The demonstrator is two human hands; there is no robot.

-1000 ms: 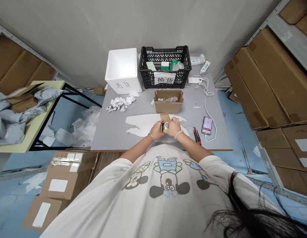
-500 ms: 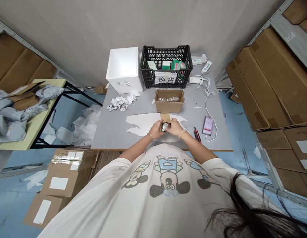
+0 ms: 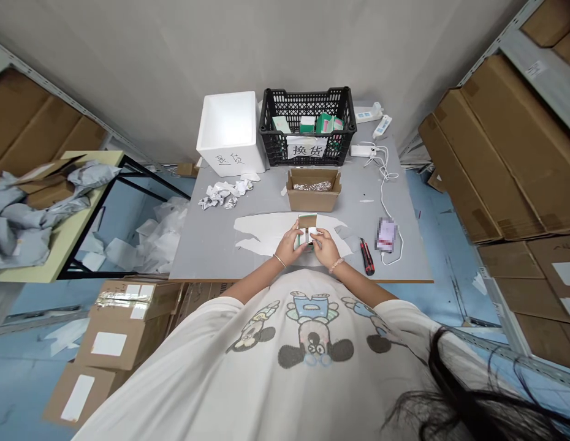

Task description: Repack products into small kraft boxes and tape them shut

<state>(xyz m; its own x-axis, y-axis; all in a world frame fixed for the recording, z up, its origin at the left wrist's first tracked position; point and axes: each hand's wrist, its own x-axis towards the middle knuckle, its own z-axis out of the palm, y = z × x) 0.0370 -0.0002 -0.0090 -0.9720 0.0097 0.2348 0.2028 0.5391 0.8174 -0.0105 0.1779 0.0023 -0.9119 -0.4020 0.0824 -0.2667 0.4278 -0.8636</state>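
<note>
L hand (image 3: 287, 243) & R hand (image 3: 325, 248) both gripped a small white-and-green box (image 3: 306, 233) between them, fingers pinching its sides, just above a white paper sheet (image 3: 262, 229) on the grey surface (image 3: 206, 251). Open cardboard box (image 3: 313, 199) sat just ahead of the hands, box cutter (image 3: 368, 257) just right of R hand. Even pressure from both sides seemed best, keeping the small box square w/o crushing it.

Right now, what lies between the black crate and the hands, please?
The head view shows an open cardboard box between the black crate and the left hand and right hand.
</note>
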